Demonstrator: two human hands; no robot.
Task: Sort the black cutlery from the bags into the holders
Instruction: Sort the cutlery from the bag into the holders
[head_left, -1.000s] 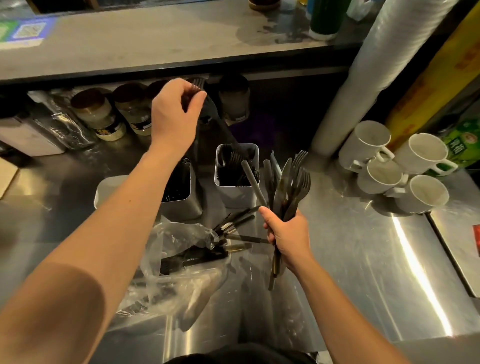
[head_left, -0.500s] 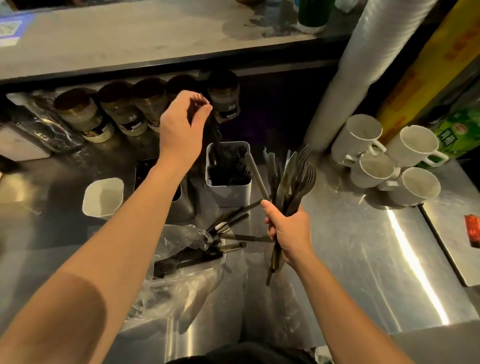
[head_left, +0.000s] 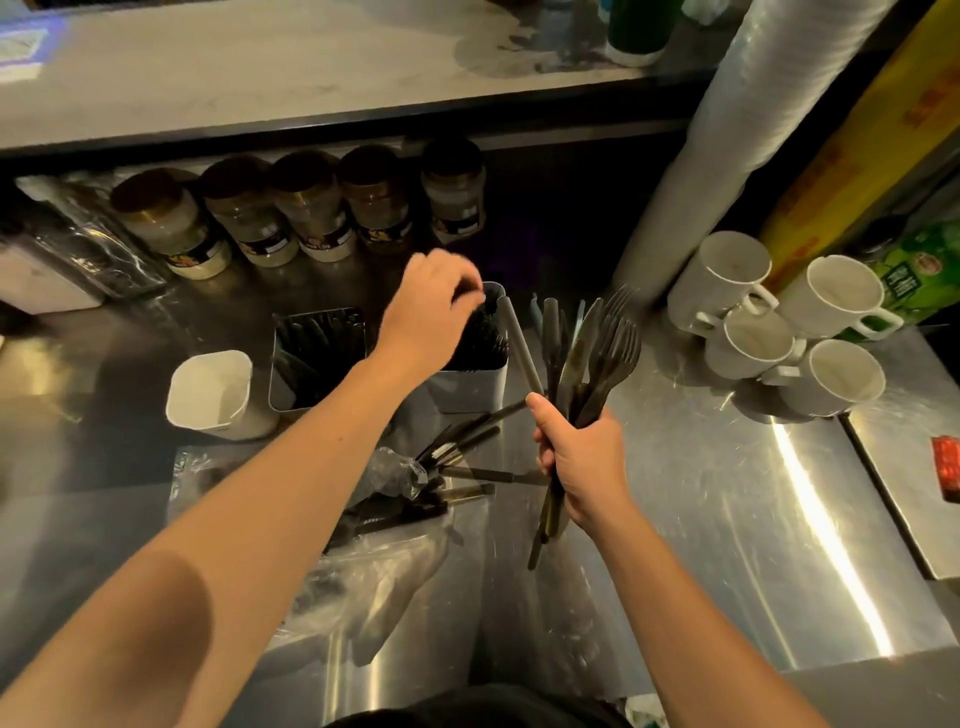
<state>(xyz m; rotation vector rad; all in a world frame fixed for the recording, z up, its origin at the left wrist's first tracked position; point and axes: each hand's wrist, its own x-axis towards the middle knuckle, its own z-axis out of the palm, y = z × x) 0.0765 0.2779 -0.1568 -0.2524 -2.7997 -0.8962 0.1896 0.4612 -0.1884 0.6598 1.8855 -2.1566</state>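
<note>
My left hand (head_left: 434, 306) has dropped to the right holder (head_left: 470, 387), its grip unclear; my right hand (head_left: 584, 460) clutches the remaining cutlery bundle (head_left: 587, 353).

Dim, warm light here. A hard glare streak burns across the steel tabletop (head_left: 810, 525) at four o'clock. The left hand (head_left: 434, 306) is motion-blurred, deep shadow swallows the jars (head_left: 311, 208) at eleven o'clock, and wide-angle bending curves the edges.
</note>
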